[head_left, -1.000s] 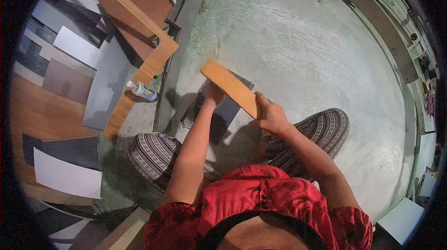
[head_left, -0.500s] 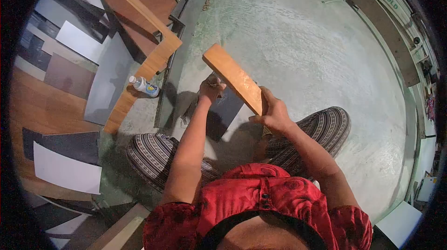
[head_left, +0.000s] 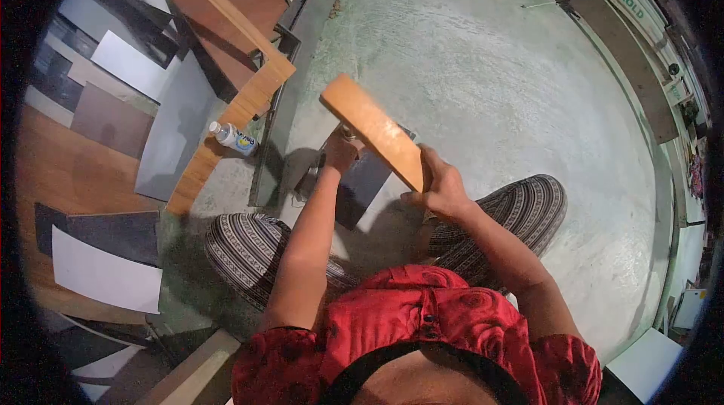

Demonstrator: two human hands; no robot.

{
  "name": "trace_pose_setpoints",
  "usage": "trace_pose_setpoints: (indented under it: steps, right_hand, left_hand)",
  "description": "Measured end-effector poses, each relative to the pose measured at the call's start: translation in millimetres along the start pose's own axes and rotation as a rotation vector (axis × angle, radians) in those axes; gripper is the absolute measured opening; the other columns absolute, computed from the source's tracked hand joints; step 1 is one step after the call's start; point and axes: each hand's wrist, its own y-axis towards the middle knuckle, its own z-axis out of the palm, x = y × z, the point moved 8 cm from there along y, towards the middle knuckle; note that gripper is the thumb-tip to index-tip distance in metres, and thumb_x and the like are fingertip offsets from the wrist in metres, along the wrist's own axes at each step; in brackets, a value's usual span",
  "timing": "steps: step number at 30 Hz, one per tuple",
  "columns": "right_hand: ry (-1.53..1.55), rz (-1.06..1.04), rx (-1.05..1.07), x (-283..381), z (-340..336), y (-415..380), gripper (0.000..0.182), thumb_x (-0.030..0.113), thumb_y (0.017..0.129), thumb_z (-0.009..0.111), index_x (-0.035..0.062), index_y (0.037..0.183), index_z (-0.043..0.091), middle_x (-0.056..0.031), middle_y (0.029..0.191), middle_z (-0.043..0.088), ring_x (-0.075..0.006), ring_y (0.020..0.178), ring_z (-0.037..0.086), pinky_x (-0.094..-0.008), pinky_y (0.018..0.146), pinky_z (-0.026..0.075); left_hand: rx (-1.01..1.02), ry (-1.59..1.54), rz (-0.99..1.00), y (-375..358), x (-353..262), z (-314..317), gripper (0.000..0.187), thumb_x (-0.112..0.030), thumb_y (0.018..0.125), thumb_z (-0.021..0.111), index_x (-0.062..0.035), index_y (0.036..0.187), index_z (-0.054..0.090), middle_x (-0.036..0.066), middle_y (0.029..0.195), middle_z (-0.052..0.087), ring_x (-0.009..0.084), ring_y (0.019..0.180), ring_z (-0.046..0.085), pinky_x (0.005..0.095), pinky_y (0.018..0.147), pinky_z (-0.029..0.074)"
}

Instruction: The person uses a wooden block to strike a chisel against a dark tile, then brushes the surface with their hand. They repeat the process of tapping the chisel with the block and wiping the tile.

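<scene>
My right hand (head_left: 443, 185) grips the near end of an orange-brown wooden block (head_left: 373, 130), thumb on the near side and fingers round the far edge. The block is held up at a slant, its far end pointing up and left. Close beneath its left edge is my left hand (head_left: 344, 150), fingers curled around something small and greyish that the block partly hides. I cannot make out what it is. Below both hands a dark grey flat panel (head_left: 363, 190) lies between my legs.
A plastic bottle (head_left: 232, 138) lies on an angled wooden strip (head_left: 197, 171) to the left. Stacked boards and laminate sheets (head_left: 105, 273) fill the left side. Concrete floor (head_left: 483, 73) stretches ahead. Long boards (head_left: 626, 65) line the right edge.
The wooden block has shifted slightly left and its tilt has changed a little. My left hand has dropped slightly, further under the block's edge. My right hand keeps its grip.
</scene>
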Motion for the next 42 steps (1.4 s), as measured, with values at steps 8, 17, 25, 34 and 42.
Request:
trace_pose_setpoints:
  steps: [8,17,25,34,42]
  right_hand:
    - [-0.145,0.102,0.102,-37,20,5,0.082,0.026,0.057,0.077,0.0059,0.126,0.038,-0.0232,0.103,0.058,-0.0401,0.094,0.057,-0.0444,0.077,0.046]
    - [-0.031,0.052,-0.023,-4,-5,-3,0.083,0.028,0.055,0.079,0.0077,0.126,0.039,-0.0227,0.097,0.060,-0.0414,0.090,0.057,-0.0452,0.076,0.046]
    - [-0.143,0.060,0.002,-14,5,-6,0.085,0.027,0.055,0.078,0.0079,0.127,0.038,-0.0216,0.097,0.060,-0.0406,0.091,0.057,-0.0442,0.077,0.046]
    - [-0.161,0.085,0.028,-15,11,-4,0.087,0.027,0.055,0.077,0.0069,0.129,0.035,-0.0235,0.101,0.058,-0.0412,0.093,0.057,-0.0442,0.079,0.046]
    - [-0.037,-0.027,-0.066,-3,3,-8,0.088,0.028,0.056,0.078,0.0072,0.130,0.035,-0.0234,0.104,0.057,-0.0399,0.097,0.056,-0.0427,0.080,0.046]
  left_hand:
    - [-0.070,-0.730,-0.032,9,36,22,0.027,-0.023,0.082,0.059,-0.0035,0.101,0.059,0.015,0.103,0.062,0.0233,0.098,0.059,0.0360,0.082,0.046]
    - [-0.160,-0.089,0.237,0,-8,8,0.051,-0.050,0.073,0.063,-0.0041,0.094,0.062,0.015,0.089,0.066,0.0322,0.086,0.062,0.0411,0.075,0.049]
    - [-0.095,-0.034,0.154,19,38,32,0.050,-0.042,0.070,0.068,-0.0047,0.102,0.058,0.016,0.097,0.063,0.0296,0.088,0.062,0.0385,0.074,0.050]
    - [-0.156,0.529,0.173,25,50,40,0.031,-0.027,0.072,0.065,-0.0061,0.094,0.060,0.013,0.088,0.065,0.0304,0.085,0.063,0.0379,0.071,0.050]
    - [-0.164,0.087,0.381,-1,9,19,0.019,-0.015,0.072,0.063,-0.0086,0.090,0.062,0.012,0.083,0.065,0.0308,0.081,0.063,0.0370,0.067,0.051]
